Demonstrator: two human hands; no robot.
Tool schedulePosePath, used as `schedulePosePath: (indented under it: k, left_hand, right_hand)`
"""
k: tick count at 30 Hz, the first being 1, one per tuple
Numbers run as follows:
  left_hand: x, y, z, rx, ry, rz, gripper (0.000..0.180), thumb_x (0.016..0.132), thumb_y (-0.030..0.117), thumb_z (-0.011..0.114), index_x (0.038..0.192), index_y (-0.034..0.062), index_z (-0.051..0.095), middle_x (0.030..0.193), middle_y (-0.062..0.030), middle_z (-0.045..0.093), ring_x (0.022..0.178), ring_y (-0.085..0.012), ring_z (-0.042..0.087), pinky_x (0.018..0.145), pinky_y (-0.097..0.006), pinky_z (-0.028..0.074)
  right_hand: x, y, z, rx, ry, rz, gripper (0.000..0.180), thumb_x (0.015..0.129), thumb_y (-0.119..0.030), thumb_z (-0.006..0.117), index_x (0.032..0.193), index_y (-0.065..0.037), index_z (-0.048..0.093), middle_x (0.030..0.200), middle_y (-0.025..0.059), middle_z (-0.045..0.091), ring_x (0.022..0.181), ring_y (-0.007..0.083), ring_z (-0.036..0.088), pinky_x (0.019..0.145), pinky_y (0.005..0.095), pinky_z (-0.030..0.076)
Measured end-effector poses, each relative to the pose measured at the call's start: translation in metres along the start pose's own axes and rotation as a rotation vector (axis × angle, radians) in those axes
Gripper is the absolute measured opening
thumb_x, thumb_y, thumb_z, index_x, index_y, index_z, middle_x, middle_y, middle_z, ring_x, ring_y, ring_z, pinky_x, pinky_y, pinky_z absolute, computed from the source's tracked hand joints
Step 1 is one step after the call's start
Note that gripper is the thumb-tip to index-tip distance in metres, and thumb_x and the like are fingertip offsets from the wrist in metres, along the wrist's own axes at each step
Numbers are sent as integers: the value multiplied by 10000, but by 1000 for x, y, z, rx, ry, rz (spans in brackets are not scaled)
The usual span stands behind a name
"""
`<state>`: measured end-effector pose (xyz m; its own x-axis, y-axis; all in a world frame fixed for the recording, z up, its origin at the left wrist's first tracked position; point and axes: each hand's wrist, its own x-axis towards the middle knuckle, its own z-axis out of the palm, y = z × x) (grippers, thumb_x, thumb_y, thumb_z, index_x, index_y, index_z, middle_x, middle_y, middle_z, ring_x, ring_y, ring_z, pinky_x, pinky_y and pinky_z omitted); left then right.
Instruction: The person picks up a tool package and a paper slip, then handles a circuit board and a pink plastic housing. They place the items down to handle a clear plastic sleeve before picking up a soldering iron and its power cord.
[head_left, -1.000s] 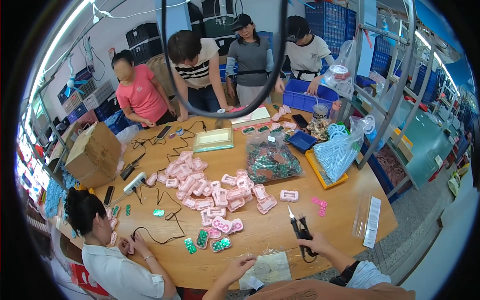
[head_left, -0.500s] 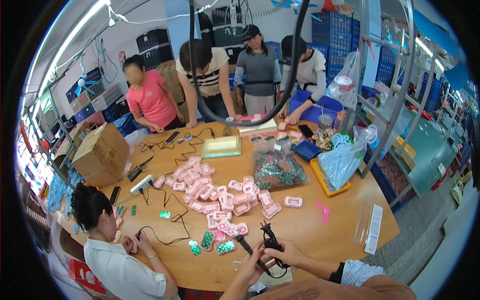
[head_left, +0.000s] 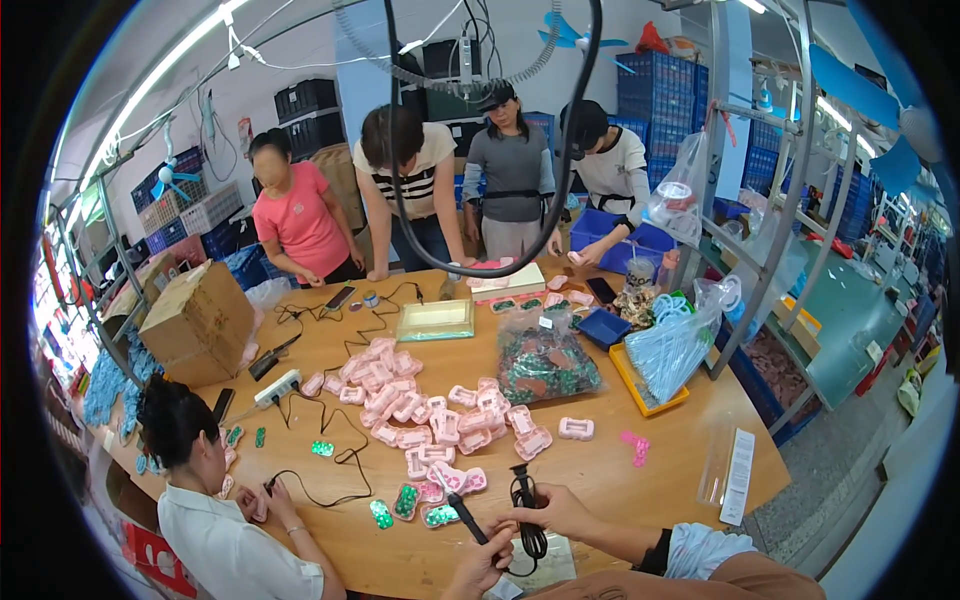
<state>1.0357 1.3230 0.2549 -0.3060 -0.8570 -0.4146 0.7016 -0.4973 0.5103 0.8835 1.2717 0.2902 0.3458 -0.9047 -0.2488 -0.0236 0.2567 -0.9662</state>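
While the left hand (head_left: 480,568) grips a thin dark tool (head_left: 462,512) with its fingers clenched round the handle, the right hand (head_left: 553,510) is closed on a bundled black cable (head_left: 527,515), both at the near edge of the wooden bench (head_left: 660,480). Just beyond the tool's tip lie a few green-filled packs (head_left: 405,505), and past them a wide heap of pink packs (head_left: 430,415) spreads over the middle of the bench. Toward the far edge stands a shallow pale green tray (head_left: 436,321); what it holds I cannot tell. Beside the heap sits a clear bag of dark green parts (head_left: 545,362), and next to that an orange tray (head_left: 648,390) carries a clear bag of pale blue pieces (head_left: 672,345). A small blue tray (head_left: 605,327) lies behind them. At the left edge rests a cardboard box (head_left: 200,325), with a white power strip (head_left: 277,388) and black wires trailing near it. A person in white (head_left: 225,530) sits at the near left corner, and four other people stand along the far edge. A thick black hose (head_left: 470,245) hangs down over the far half of the bench.
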Motion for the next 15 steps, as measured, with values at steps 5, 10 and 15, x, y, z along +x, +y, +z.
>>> schedulePosePath:
  k: [5, 10, 15]
  left_hand:
    - [-7, -8, 28, 363, 180, 223, 119, 744, 36, 553, 841, 77, 498, 607, 22, 475, 362, -7, 293, 305, -151, 172]
    - [-7, -10, 11, 376, 179, 295, 163, 713, 39, 597, 861, 40, 529, 621, 12, 507, 383, -33, 363, 327, -162, 243]
    - [-12, 9, 17, 342, 195, 199, 297, 656, 60, 664, 919, 16, 532, 651, 5, 569, 388, -1, 365, 338, -141, 209]
  right_hand:
    - [7, 17, 13, -268, 102, -111, 266, 668, -243, 684, 739, -24, 551, 637, -1, 538, 564, 50, 474, 496, 186, 385]
    - [2, 19, 25, -298, 164, -154, 265, 705, -262, 647, 742, -15, 561, 610, -6, 526, 524, 49, 447, 460, 192, 361]
    - [1, 1, 16, -82, 16, -34, 240, 780, -247, 566, 781, -7, 568, 629, 12, 545, 513, 56, 470, 439, 183, 381]
